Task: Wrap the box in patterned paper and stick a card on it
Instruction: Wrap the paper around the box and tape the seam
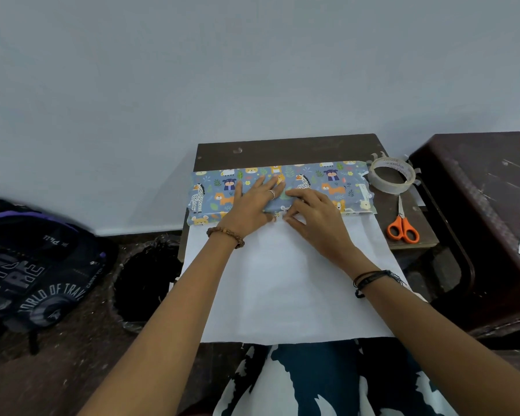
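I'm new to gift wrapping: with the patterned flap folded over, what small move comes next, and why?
Probably tape the flap. The left hand presses the patterned paper flat, the right hand pinches its edge, and the tape roll lies just right.

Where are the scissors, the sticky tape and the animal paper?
scissors point(403, 228): head view, on the orange handles.
tape roll point(392, 188): head view, on the near side of the ring.
patterned paper point(330, 181): head view, on its printed top face.

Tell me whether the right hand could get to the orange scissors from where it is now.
Probably yes. The scissors lie in the open on the small table, to the right of the right hand, with only white paper between them. But that hand now presses the patterned fold, so it would have to let go.
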A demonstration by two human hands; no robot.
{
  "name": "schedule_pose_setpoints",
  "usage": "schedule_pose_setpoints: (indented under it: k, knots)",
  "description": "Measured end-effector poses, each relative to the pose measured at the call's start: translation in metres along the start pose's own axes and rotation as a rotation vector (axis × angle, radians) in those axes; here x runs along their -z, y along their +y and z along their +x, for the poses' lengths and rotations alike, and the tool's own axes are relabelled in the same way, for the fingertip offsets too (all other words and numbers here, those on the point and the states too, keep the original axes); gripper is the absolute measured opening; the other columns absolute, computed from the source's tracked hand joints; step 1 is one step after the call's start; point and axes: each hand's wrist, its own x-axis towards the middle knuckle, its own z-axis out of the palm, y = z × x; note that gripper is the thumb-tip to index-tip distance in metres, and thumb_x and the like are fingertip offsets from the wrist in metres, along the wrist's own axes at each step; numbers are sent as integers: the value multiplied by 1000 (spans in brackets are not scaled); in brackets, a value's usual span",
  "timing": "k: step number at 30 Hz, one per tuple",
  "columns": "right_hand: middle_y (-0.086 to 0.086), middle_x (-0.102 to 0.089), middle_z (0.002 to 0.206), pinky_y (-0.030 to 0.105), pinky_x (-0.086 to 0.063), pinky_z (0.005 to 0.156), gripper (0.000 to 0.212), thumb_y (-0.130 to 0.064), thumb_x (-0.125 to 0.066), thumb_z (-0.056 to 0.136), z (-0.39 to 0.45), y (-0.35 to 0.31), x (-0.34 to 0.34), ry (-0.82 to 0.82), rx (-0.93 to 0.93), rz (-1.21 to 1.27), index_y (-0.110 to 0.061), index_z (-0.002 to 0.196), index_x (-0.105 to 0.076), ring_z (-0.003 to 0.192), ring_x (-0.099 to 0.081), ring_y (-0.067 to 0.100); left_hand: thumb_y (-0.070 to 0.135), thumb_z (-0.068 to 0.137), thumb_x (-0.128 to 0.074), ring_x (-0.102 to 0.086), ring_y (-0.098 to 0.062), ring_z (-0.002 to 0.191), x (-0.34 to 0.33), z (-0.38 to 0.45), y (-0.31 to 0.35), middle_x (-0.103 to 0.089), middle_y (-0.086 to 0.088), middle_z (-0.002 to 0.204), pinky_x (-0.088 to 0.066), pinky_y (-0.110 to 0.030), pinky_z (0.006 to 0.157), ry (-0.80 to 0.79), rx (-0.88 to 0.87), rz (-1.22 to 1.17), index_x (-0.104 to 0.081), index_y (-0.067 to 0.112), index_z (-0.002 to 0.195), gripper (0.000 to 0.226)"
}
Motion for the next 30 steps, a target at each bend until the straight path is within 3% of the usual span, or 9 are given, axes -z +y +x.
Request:
schedule_pose_setpoints:
  k: [5, 14, 18, 22, 25, 30]
  knots:
    - [8, -68, 101, 29, -40, 91, 15, -14, -60, 87, -1, 1, -5, 104, 137, -147, -10, 73, -60, 95, -59, 20, 21, 93, -54, 1, -19, 144, 0, 0, 0, -6, 2, 157, 6, -52, 111, -3, -6, 19, -11, 22, 148, 69]
    - [7, -64, 90, 28, -41, 84, 9, -14, -59, 85, 0, 0, -6, 164, 153, -206, -10, 78, -60, 86, -60, 21, 18, 91, -56, 0, -19, 144, -3, 1, -2, -8, 3, 156, 6, -53, 111, 13, -10, 17, -13, 23, 147, 71]
    - [15, -61, 88, 26, -36, 74, 30, -25, -64, 78, 4, -5, 0, 205, 9, -85, -7, 91, -44, 83, -46, 19, 19, 92, -55, 1, -19, 144, -4, 2, -2, -6, 2, 156, 7, -52, 111, 15, -11, 24, -12, 23, 148, 71]
    - [14, -59, 93, 26, -38, 71, 51, -18, -81, 67, 4, -8, 3, 95, -125, -24, -12, 96, -39, 78, -57, 27, 22, 92, -55, 1, -19, 144, -5, 2, -3, -6, 2, 157, 7, -51, 111, 8, -12, 51, -10, 24, 148, 72]
    - [11, -61, 104, 31, -44, 70, 56, -19, -84, 65, 7, -11, 7, 21, -238, 67, -13, 105, -45, 83, -63, 31, 28, 89, -59, 2, -19, 144, -4, 2, -2, -6, 2, 157, 7, -51, 111, 3, -6, 35, -10, 24, 148, 76]
    - [4, -64, 113, 23, -35, 76, 60, -22, -83, 68, 15, -17, 19, -47, -354, 126, -8, 117, -51, 98, -65, 20, 48, 84, -59, -2, -17, 144, -11, -2, 6, -11, 4, 156, 7, -51, 112, 108, 40, 78, -14, 24, 148, 82]
